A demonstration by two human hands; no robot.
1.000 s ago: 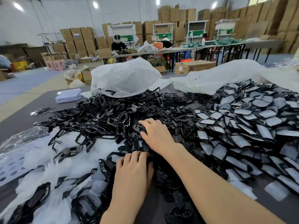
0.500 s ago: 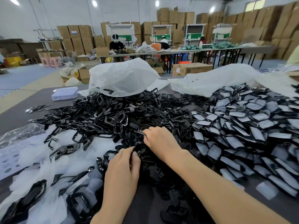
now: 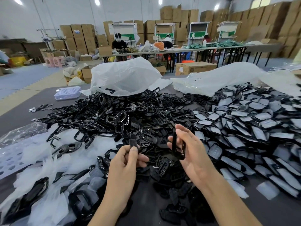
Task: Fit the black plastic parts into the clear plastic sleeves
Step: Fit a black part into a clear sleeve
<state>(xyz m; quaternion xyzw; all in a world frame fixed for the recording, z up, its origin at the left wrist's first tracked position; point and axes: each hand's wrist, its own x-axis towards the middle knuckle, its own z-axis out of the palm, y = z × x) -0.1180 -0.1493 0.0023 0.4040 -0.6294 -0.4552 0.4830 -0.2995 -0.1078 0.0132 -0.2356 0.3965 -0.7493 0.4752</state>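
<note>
Lifted off the pile [image 3: 146,115], my left hand [image 3: 128,160] pinched a small black part [image 3: 133,141]; my right hand [image 3: 192,154] gripped an upright frame [image 3: 178,148] just beside it.

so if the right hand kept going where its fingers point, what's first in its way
Probably the heap of loose black parts beyond the right hand, which holds a black frame; depth is unclear.

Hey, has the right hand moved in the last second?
Yes. The right hand has lifted off the pile of loose black parts, where it lay palm down, and drawn back toward the person, now holding a black frame.
</note>
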